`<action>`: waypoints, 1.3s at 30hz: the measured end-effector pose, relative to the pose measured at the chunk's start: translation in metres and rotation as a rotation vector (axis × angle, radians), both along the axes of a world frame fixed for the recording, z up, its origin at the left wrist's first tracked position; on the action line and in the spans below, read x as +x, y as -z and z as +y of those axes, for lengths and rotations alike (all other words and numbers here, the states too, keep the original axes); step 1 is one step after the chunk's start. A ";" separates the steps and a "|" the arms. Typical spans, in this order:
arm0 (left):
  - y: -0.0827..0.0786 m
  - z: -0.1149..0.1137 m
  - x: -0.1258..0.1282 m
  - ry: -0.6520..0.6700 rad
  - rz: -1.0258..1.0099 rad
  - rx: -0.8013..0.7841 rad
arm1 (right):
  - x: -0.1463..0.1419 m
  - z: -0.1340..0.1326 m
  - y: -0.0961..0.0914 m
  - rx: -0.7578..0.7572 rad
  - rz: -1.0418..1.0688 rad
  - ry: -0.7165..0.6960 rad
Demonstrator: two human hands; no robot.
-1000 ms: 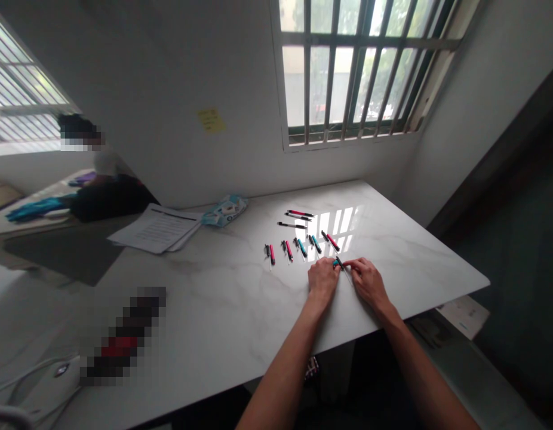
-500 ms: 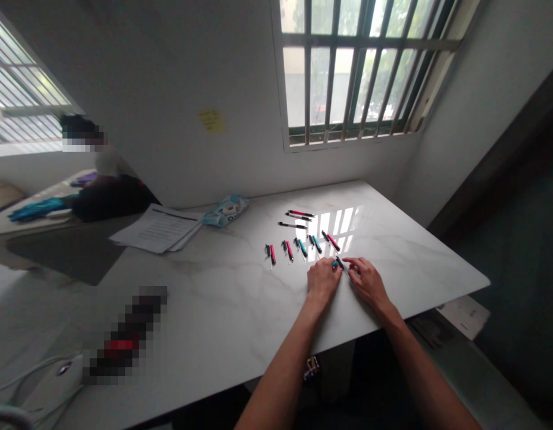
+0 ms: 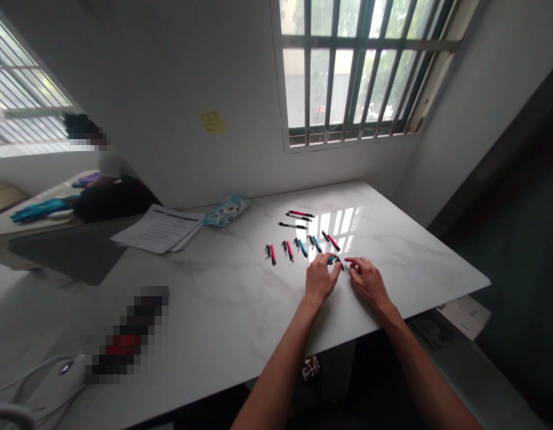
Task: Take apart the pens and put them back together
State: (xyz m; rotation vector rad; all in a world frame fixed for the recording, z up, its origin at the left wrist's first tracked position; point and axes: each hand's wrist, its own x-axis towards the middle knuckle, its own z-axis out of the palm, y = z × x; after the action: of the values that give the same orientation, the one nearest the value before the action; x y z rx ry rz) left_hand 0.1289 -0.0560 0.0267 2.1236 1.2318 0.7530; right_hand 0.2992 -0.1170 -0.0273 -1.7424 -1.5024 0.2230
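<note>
My left hand [image 3: 320, 278] rests on the white marble table [image 3: 223, 304] with its fingertips pinched on a teal pen part [image 3: 331, 260]. My right hand [image 3: 368, 280] lies just to the right of it, fingers curled at a small dark pen piece [image 3: 340, 263]. Right behind my hands runs a row of several pink and teal pens [image 3: 302, 246] lying side by side. Farther back lie three more pens [image 3: 298, 218], one with a pink barrel.
A stack of printed papers [image 3: 159, 229] and a light blue wipes packet [image 3: 226, 211] lie at the table's back left. A yellow sticky note [image 3: 212, 121] hangs on the wall. Another person [image 3: 107, 185] sits at a table to the left. The table's near edge is close to my forearms.
My left hand has shifted slightly up and left, lifting the teal piece away from my right hand. The right hand has stayed almost in place.
</note>
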 end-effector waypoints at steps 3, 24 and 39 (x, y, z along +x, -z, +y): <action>-0.006 0.000 -0.019 0.008 -0.206 -0.052 | -0.006 -0.004 -0.008 0.062 0.032 0.026; -0.004 -0.022 -0.075 -0.200 -0.799 -0.293 | -0.092 -0.018 -0.031 -0.015 0.741 -0.220; 0.005 -0.036 -0.047 0.012 -0.844 -0.670 | -0.030 -0.003 -0.066 -0.015 0.809 -0.237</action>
State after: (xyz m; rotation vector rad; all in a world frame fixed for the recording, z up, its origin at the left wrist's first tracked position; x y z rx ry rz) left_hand 0.0815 -0.0925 0.0212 1.0773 0.8219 0.9233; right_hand 0.2691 -0.1205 0.0391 -1.2338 -1.0791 0.9372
